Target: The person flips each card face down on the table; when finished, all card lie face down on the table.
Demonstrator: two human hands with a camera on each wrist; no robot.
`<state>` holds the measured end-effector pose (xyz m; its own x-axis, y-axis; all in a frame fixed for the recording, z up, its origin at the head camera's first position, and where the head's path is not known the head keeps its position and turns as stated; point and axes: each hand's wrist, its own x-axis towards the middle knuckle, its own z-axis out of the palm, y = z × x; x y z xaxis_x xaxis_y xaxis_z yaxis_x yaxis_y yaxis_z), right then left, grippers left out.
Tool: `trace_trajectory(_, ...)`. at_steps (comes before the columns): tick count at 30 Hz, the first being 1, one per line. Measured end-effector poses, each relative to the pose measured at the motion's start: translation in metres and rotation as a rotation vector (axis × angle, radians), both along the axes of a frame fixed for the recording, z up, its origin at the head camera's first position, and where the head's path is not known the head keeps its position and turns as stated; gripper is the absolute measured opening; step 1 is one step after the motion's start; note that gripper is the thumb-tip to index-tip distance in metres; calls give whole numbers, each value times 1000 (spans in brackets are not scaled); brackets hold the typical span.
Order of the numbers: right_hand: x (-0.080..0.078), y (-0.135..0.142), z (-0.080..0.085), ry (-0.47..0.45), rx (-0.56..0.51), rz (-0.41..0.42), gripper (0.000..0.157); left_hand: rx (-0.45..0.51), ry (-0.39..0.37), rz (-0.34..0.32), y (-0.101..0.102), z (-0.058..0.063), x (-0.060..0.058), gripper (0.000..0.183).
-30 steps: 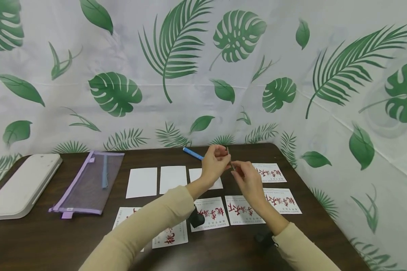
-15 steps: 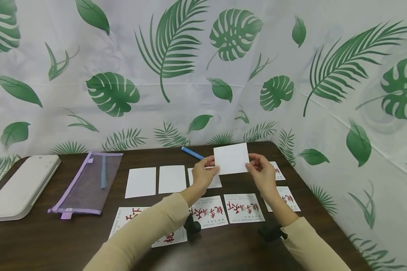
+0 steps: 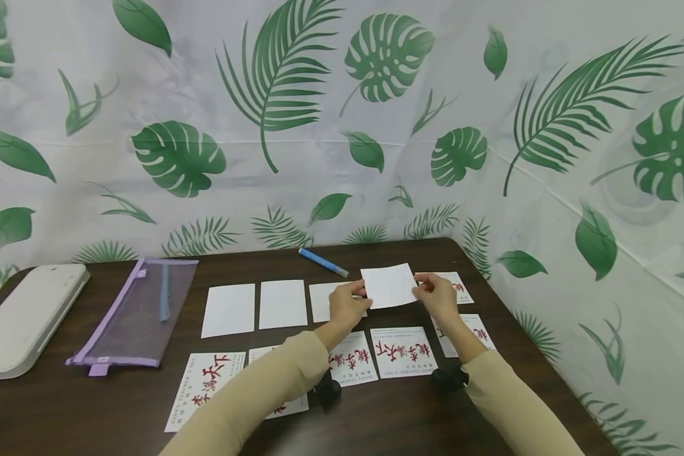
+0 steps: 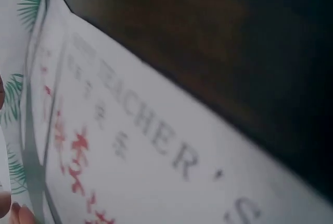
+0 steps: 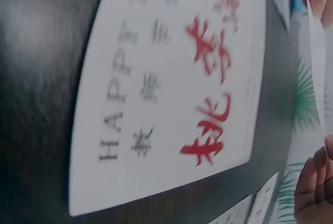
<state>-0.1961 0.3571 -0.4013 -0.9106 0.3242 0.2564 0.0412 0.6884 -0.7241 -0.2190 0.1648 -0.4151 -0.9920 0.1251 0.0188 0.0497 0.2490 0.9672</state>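
One white card (image 3: 389,287), pinched by left hand (image 3: 346,306) and right hand (image 3: 440,299), sleeve (image 3: 268,387) partly hiding a printed card (image 3: 297,405)

A dark, wood-grained table (image 3: 376,411) spreads across the lower part, its far right corner rounded. Beyond its far edge hangs a whitish sheet (image 3: 313,180), probably cloth, though the picture is too soft to be sure, printed with green leaves (image 3: 178,158); past that corner the sheet turns and runs beside the right edge.

Head looks down; wrist views hug printed cards (image 3: 403,354).
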Motion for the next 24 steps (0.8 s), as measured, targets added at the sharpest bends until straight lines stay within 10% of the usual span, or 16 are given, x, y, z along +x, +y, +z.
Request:
trace_trajectory(6,-10,10,-9,-149,43,-27,24,-117,-11,-23,7,-6,-4,46)
trace_trajectory(24,-12,18,-25,-230,120,-18,26,-436,111,-143,10,-12,-13,16)
